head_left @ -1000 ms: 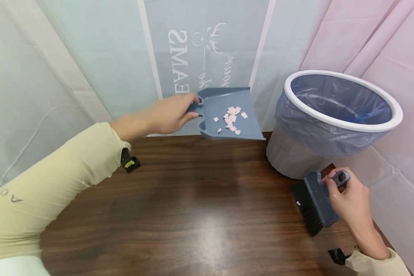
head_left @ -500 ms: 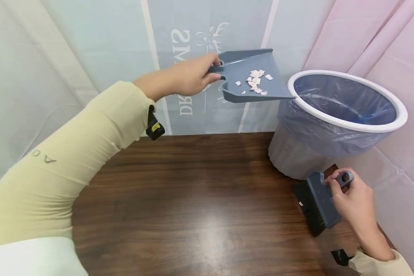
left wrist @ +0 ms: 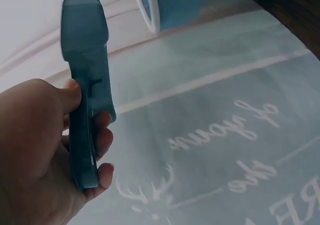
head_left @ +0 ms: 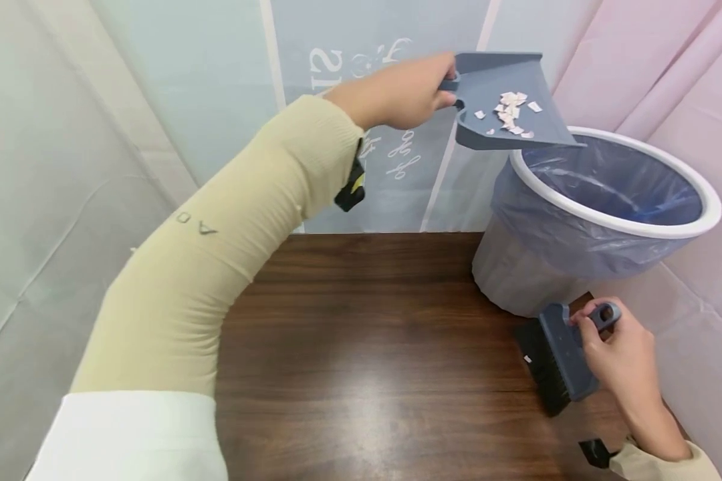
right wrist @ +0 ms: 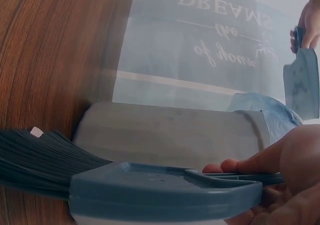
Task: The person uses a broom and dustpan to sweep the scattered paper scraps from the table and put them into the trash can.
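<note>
My left hand [head_left: 412, 90] grips the handle of a blue-grey dustpan [head_left: 487, 87], with the thumb and fingers wrapped round it in the left wrist view. Several small pale pink paper scraps [head_left: 510, 110] lie on the pan. Its front lip overlaps the left rim of a trash bin [head_left: 505, 267] in the head view. Low on the right, my right hand [head_left: 622, 351] holds a blue-grey hand brush [head_left: 568, 354] by its handle, beside the bin's base. One scrap [right wrist: 36, 132] clings to the dark bristles [right wrist: 30, 157].
The bin has a white rim ring [head_left: 614, 230] and a translucent blue liner [head_left: 577, 244]. It stands on the dark wood surface [head_left: 361, 334] in the right back corner. Pale printed sheeting [head_left: 391, 200] hangs behind, and pink sheeting [head_left: 698, 93] is at the right.
My left hand has carried the dustpan up and to the right, from over the table's back edge to the bin's left rim. The scraps ride along on it. The right hand and brush barely moved.
</note>
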### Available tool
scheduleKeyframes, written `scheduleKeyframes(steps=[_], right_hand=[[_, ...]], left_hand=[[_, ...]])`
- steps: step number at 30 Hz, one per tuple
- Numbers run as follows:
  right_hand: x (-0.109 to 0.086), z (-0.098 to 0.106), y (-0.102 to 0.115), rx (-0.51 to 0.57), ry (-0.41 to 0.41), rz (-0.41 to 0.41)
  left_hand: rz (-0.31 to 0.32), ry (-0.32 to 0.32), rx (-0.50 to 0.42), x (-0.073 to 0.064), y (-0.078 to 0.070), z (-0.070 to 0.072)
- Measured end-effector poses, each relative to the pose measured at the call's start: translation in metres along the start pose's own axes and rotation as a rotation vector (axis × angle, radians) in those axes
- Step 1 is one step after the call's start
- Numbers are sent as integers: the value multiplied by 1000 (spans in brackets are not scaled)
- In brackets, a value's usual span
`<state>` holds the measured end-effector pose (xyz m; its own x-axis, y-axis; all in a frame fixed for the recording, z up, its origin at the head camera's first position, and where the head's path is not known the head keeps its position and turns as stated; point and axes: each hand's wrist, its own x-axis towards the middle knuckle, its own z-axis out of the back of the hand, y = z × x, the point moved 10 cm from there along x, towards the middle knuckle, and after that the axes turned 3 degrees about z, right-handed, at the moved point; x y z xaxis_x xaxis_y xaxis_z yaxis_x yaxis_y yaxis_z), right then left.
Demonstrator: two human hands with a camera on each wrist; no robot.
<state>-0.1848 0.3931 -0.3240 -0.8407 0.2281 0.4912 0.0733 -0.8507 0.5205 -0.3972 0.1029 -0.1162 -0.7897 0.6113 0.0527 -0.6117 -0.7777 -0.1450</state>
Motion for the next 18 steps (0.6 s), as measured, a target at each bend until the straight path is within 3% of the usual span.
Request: scheduleKeyframes(steps=[9,18], right_hand=[[-1,3,-7,-15,9,-20],[0,5,-9,-22,16,-18]], left_hand=[[38,-24,172,27,-44,8],[105,-99,276,44,-73,13]])
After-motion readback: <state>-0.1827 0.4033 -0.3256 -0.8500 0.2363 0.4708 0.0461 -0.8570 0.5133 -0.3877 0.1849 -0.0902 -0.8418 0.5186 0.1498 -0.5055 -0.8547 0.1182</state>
